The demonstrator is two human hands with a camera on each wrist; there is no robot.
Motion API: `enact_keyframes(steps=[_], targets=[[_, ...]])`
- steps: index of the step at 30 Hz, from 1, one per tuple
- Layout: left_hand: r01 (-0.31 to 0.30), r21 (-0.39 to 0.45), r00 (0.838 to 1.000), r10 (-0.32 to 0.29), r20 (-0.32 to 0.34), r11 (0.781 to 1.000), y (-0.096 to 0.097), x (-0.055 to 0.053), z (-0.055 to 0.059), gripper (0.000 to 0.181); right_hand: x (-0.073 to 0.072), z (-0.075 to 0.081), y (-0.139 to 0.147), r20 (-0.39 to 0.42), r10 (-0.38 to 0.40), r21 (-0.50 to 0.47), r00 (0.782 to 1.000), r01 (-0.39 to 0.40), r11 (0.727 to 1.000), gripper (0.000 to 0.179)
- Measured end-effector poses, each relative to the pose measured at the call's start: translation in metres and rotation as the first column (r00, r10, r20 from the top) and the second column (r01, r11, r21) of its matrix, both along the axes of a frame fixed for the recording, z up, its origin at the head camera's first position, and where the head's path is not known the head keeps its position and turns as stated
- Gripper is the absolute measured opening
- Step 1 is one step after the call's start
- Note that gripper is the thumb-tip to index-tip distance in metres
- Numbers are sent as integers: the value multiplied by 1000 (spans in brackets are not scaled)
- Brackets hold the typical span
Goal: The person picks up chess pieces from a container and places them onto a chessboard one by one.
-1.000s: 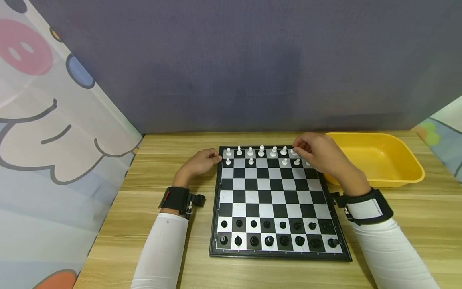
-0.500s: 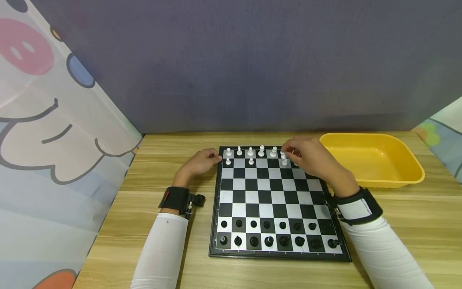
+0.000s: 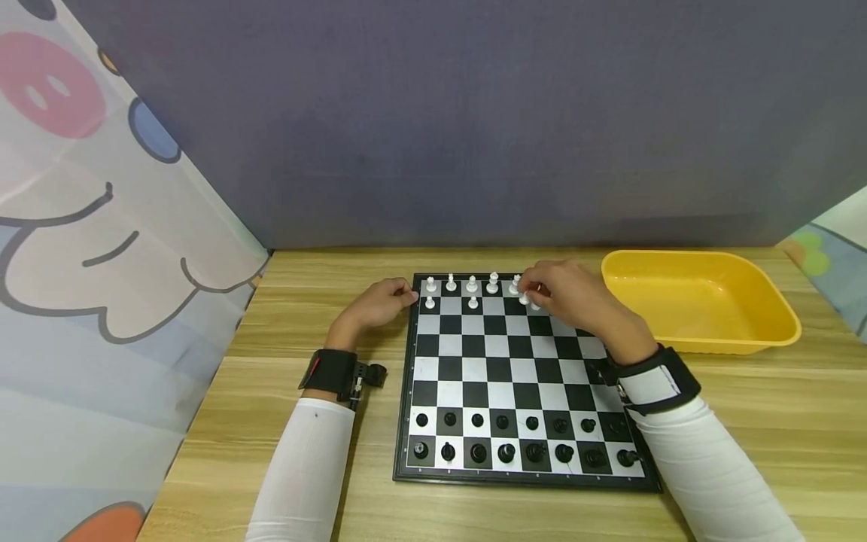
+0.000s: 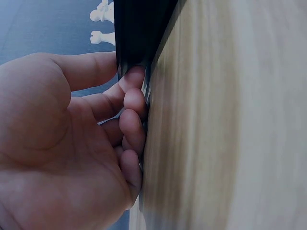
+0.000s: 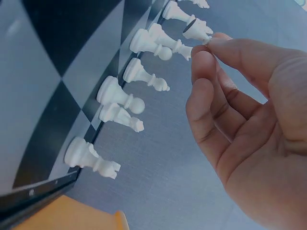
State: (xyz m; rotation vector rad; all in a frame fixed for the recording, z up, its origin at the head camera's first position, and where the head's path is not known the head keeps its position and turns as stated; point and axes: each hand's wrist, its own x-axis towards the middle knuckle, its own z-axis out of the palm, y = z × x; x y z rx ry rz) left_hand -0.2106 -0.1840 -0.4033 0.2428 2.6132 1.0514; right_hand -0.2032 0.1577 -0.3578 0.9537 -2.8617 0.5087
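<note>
A black-framed chessboard (image 3: 497,369) lies on the table. My left hand (image 3: 379,302) grips the board's far left edge; in the left wrist view its thumb lies against the black frame with the fingertips at the other side. My right hand (image 3: 569,293) hovers over the far white rows, pinching a small white pawn (image 5: 195,31) between thumb and finger. That pawn is tilted with its dark base showing, and the fingertips cover its head. Below stand a white rook (image 5: 91,158), a knight (image 5: 120,116) and a bishop (image 5: 146,76). Two white pawns stand at left, one here (image 3: 473,302).
Two rows of black pieces (image 3: 506,452) fill the near side of the board. A yellow tray (image 3: 711,346) stands to the right, close to the right forearm. A grey panel (image 3: 474,150) rises behind the wooden table (image 3: 325,271).
My right hand has moved left along the white rows, from the far right corner towards the middle, with the pawn in its fingers. The left hand has stayed at the board's edge.
</note>
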Motion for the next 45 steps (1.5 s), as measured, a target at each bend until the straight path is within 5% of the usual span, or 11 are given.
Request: enact_keyframes(steps=[12, 30, 45], targets=[[1, 0, 1000, -1, 7, 1000, 1, -1, -1, 27, -3, -5, -5, 66, 34, 4, 997, -34, 999, 17], [-4, -11, 1000, 4, 1, 1000, 5, -2, 0, 27, 0, -8, -6, 78, -16, 57, 997, 12, 998, 19], [-5, -18, 1000, 5, 5, 1000, -1, 0, 0, 26, 4, 35, 32, 108, -130, -35, 986, 135, 990, 19]])
